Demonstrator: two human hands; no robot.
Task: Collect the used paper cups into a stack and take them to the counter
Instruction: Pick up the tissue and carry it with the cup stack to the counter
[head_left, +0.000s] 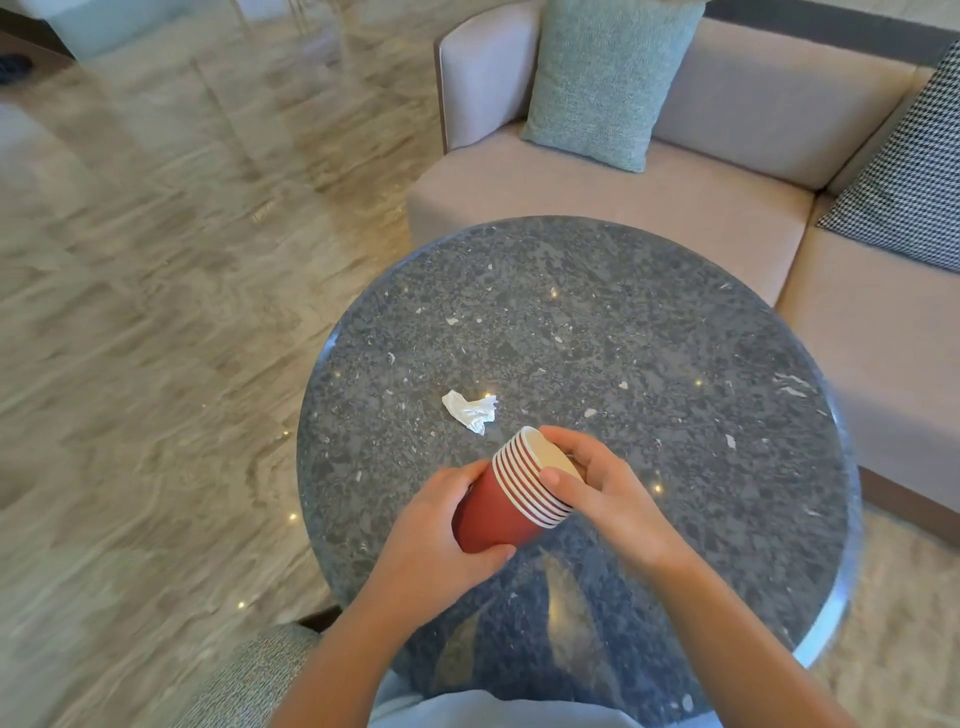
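Note:
A stack of several red paper cups (511, 501) with white rims is held tilted above the round dark granite table (675, 374), its open end pointing up and to the right. My left hand (441, 535) grips the red base of the stack from below. My right hand (597, 483) holds the rim end, thumb across the rims and fingers curled over the mouth of the top cup.
A crumpled white tissue (471, 410) lies on the table just beyond the cups. A beige sofa (675, 197) with a green cushion (608, 78) and a houndstooth cushion (909, 171) stands behind the table. A green upholstered chair (249, 675) is at bottom left. Marble floor (156, 260) lies to the left.

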